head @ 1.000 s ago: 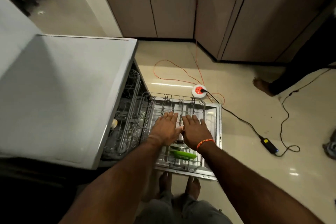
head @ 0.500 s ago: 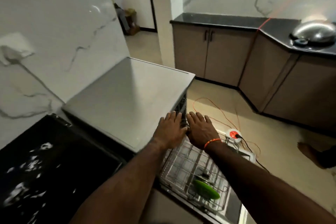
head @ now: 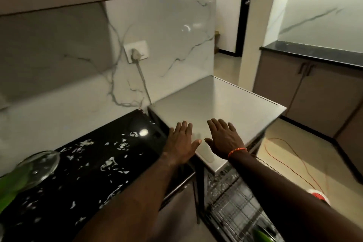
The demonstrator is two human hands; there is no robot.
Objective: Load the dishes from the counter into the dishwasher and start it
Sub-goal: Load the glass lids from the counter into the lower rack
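Both hands are empty with fingers spread, the left hand [head: 181,142] and right hand [head: 224,139] hovering over the near corner of the dishwasher [head: 214,108] top. I judge this a between-dishes step: the next move calls for turning left of the dishwasher to the black counter [head: 94,167], where a glass bowl [head: 37,167] waits beside something green (only partly in view). Below the dishwasher top, the pulled-out rack [head: 235,212] holds a green dish [head: 262,236]
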